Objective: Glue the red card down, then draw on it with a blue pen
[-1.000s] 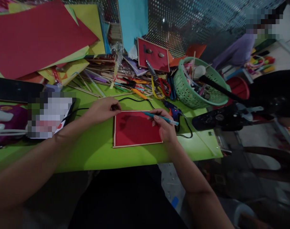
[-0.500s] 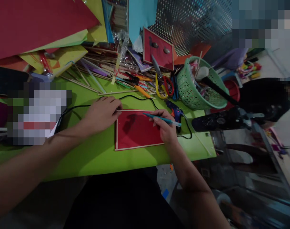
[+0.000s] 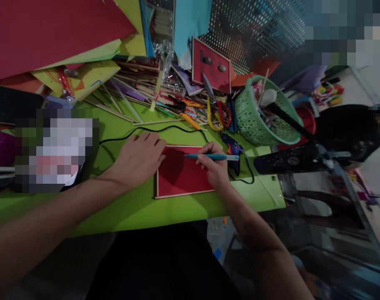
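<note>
A red rectangular panel [image 3: 186,179] edged with thin pale sticks lies flat before me. My left hand [image 3: 142,156] rests palm down at its upper left corner, fingers stretched out and slightly apart, the thumb over the panel's edge. Over the right side of the panel, my right hand [image 3: 216,166] grips a blue pen [image 3: 219,157] with a pale end. The pen's tip points left, above the red surface; whether it touches cannot be made out. Just right of this hand lies a blue glue gun [image 3: 230,143] with a black cord.
Scissors [image 3: 216,112], an orange-handled tool [image 3: 190,121] and many thin sticks lie behind the panel. A green basket [image 3: 258,121] stands at the back right. Another red panel [image 3: 211,64] with two stones leans at the back. A black cord [image 3: 121,138] crosses the green tabletop [image 3: 124,212].
My left hand has slid slightly right and down along the panel's corner, its fingers spreading flatter. The pen has levelled out and its tip has shifted a little down. The view has shifted slightly.
</note>
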`<state>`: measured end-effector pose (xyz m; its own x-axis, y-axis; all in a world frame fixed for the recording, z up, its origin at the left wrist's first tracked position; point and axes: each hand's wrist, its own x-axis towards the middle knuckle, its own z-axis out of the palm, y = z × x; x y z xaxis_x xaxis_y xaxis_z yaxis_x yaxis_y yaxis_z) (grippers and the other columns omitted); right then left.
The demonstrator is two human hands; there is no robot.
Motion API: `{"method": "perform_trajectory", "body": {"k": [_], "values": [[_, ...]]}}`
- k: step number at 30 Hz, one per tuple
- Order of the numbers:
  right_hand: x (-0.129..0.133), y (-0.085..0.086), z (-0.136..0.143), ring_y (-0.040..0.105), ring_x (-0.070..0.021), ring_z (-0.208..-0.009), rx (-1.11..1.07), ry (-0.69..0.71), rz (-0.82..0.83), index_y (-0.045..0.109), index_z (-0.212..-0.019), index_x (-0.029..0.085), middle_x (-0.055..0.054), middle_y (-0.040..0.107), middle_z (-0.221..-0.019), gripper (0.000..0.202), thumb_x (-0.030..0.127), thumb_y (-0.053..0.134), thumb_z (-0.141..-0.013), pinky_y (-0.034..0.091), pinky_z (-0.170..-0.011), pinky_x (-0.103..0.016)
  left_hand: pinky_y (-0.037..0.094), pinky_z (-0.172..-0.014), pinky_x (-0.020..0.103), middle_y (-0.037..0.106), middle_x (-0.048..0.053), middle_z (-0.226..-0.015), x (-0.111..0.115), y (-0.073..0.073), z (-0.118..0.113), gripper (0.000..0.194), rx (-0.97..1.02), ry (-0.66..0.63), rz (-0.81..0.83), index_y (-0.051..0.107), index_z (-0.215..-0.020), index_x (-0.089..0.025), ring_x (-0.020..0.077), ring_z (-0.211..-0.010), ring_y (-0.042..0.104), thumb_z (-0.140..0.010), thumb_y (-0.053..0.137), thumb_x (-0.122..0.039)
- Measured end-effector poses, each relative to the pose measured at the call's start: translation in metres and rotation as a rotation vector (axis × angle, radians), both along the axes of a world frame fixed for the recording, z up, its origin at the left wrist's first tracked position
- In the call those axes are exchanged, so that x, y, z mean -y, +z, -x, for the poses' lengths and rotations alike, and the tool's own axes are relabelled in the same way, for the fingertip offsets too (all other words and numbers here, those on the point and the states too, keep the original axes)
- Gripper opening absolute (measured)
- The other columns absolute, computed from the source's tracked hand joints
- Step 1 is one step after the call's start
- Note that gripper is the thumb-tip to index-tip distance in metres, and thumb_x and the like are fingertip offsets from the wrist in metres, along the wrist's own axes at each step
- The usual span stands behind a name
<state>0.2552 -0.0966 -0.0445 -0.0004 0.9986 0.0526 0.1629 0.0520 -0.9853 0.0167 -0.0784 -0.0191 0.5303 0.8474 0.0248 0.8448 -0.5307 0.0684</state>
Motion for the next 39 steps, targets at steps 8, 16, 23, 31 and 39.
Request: {"method": "perform_trajectory", "body": {"k": [8, 16, 23, 31, 39], "values": [[0.002, -0.002, 0.004, 0.054, -0.0148, -0.065, 0.158, 0.052, -0.090, 0.059, -0.079, 0.024, 0.002, 0.060, -0.072, 0.019, 0.037, 0.073, -0.084, 0.044, -0.060, -0.030, 0.048, -0.086, 0.045, 0.070, 0.017, -0.126, 0.017, 0.016, 0.016, 0.039, -0.109, -0.166, 0.064, 0.064, -0.133, -0.018, 0.0333, -0.108, 0.066, -0.096, 0.053, -0.028], [0.002, 0.004, 0.008, 0.053, -0.0127, -0.062, 0.183, 0.110, -0.126, 0.060, -0.079, 0.024, 0.003, 0.060, -0.070, 0.014, 0.029, 0.071, -0.085, 0.043, -0.058, -0.028, 0.051, -0.079, 0.050, 0.067, 0.015, -0.139, 0.035, 0.023, 0.025, 0.040, -0.091, -0.229, 0.196, 0.071, -0.127, -0.029, 0.0381, -0.113, 0.067, -0.090, 0.060, -0.020], [0.003, 0.004, 0.009, 0.055, -0.0130, -0.064, 0.223, 0.139, -0.087, 0.059, -0.082, 0.023, 0.003, 0.063, -0.070, 0.014, 0.031, 0.069, -0.087, 0.044, -0.059, -0.028, 0.053, -0.074, 0.049, 0.071, 0.012, -0.129, 0.034, 0.022, 0.023, 0.038, -0.099, -0.195, 0.220, 0.073, -0.121, -0.037, 0.0368, -0.111, 0.067, -0.089, 0.063, -0.020], [0.003, 0.005, 0.009, 0.054, -0.0129, -0.063, 0.245, 0.157, -0.094, 0.059, -0.083, 0.024, 0.003, 0.062, -0.072, 0.013, 0.031, 0.069, -0.088, 0.043, -0.059, -0.028, 0.055, -0.074, 0.049, 0.071, 0.013, -0.128, 0.034, 0.024, 0.023, 0.038, -0.122, -0.227, 0.203, 0.072, -0.121, -0.036, 0.0367, -0.112, 0.067, -0.087, 0.064, -0.021], [0.004, 0.002, 0.008, 0.055, -0.0126, -0.064, 0.264, 0.158, -0.100, 0.059, -0.085, 0.023, 0.003, 0.064, -0.072, 0.012, 0.030, 0.068, -0.088, 0.043, -0.059, -0.027, 0.054, -0.077, 0.049, 0.072, 0.013, -0.126, 0.034, 0.021, 0.023, 0.035, 0.009, -0.182, 0.228, 0.076, -0.113, -0.034, 0.0390, -0.109, 0.067, -0.082, 0.069, -0.019]]}}
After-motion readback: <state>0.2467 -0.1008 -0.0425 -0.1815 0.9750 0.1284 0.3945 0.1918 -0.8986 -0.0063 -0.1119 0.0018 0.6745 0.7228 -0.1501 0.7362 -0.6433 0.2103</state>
